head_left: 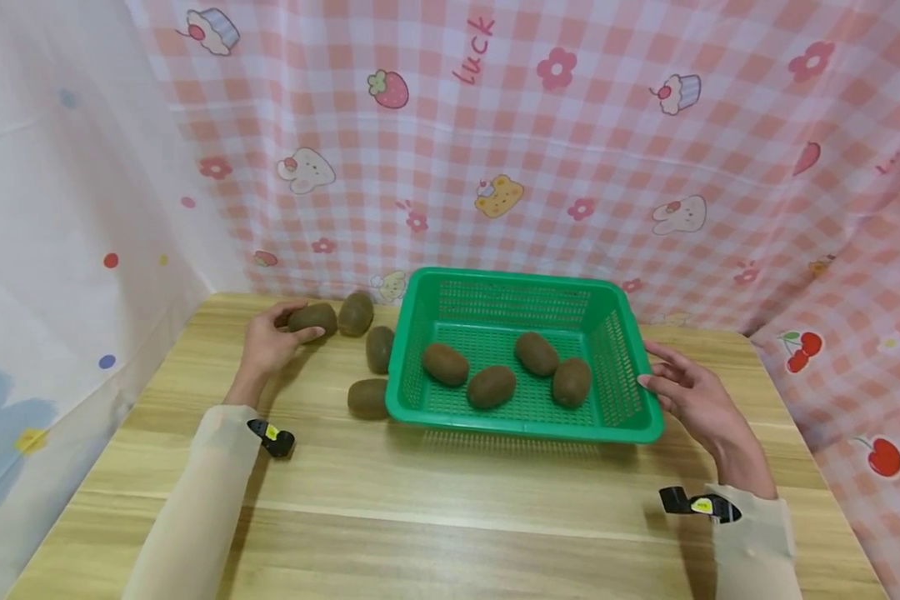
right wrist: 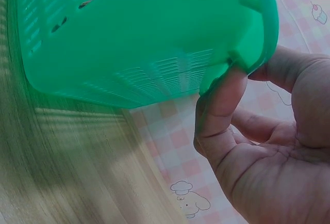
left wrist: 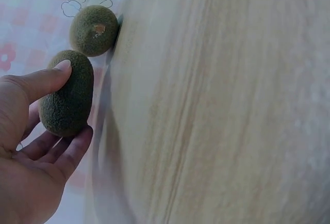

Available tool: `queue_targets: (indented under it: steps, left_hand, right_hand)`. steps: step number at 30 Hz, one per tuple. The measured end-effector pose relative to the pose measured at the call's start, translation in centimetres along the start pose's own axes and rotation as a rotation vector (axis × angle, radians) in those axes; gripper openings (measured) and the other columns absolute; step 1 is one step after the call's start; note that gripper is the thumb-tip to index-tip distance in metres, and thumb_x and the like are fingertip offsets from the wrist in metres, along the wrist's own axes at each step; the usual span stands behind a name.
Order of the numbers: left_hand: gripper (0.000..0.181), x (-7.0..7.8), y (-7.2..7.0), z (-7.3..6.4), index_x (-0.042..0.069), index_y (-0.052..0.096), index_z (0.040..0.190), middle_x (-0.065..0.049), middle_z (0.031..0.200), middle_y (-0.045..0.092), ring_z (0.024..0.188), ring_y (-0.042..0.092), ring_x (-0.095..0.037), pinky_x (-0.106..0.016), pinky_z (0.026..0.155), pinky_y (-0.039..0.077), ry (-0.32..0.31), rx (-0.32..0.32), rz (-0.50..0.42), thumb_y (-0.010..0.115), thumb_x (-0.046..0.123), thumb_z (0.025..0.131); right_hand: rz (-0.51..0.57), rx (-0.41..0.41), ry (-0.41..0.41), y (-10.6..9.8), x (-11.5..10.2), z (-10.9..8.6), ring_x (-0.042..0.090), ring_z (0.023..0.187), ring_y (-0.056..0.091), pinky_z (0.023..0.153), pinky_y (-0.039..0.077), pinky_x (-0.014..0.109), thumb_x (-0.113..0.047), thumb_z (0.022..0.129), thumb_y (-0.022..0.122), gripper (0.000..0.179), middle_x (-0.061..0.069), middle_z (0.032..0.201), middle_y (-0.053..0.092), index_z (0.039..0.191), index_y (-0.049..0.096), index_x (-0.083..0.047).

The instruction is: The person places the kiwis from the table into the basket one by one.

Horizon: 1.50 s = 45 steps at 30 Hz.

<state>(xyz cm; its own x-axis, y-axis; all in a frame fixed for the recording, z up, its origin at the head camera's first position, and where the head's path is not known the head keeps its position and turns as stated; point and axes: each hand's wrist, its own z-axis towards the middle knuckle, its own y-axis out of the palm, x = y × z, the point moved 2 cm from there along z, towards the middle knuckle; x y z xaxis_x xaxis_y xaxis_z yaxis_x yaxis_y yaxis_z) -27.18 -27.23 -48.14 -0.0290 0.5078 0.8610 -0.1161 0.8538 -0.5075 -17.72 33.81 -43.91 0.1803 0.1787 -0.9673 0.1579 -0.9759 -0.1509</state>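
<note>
In the head view my left hand (head_left: 268, 343) holds a brown kiwi (head_left: 313, 320) at the back left of the table. The left wrist view shows the thumb on one side of this kiwi (left wrist: 67, 100) and the fingers curled round its end. A second kiwi (head_left: 356, 314) lies right beside it. My right hand (head_left: 696, 402) pinches the right rim of a green plastic basket (head_left: 525, 428), thumb above and fingers below, as the right wrist view of the basket (right wrist: 139, 33) shows. Several kiwis (head_left: 492, 387) lie spread on the basket's floor.
Two more kiwis, one at the back (head_left: 379, 349) and one nearer (head_left: 367, 399), lie against the basket's left side, partly hidden by its rim. Behind the wooden table (head_left: 450, 533) hangs a pink checked curtain (head_left: 435, 167); a white curtain (head_left: 82, 208) hangs at the left.
</note>
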Motion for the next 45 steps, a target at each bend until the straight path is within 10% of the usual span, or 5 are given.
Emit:
queue_targets:
  steps: [10, 45]
  left_hand:
    - [0.062, 1.0, -0.1, 0.0, 0.009, 0.06, 0.143, -0.016, 0.146, 0.059, 0.129, 0.056, -0.035, -0.021, 0.088, 0.05, 0.006, 0.018, -0.014, 0.082, 0.029, 0.089]
    - [0.059, 7.3, 1.6, -0.9, 0.015, 0.065, 0.137, -0.009, 0.141, 0.064, 0.127, 0.061, -0.025, -0.038, 0.099, 0.054, 0.135, -0.001, -0.051, 0.084, 0.037, 0.086]
  right_hand:
    - [0.013, -0.001, -0.007, -0.1, 0.0, -0.1, 0.004, 0.092, 0.065, 0.078, 0.058, 0.018, -0.021, 0.099, 0.069, 0.078, -0.005, 0.108, 0.063, 0.163, 0.025, -0.009]
    - [0.009, 0.002, 0.005, 0.1, -0.1, -0.1, 0.004, 0.088, 0.062, 0.072, 0.054, 0.017, -0.022, 0.099, 0.07, 0.077, -0.006, 0.108, 0.063, 0.163, 0.027, -0.011]
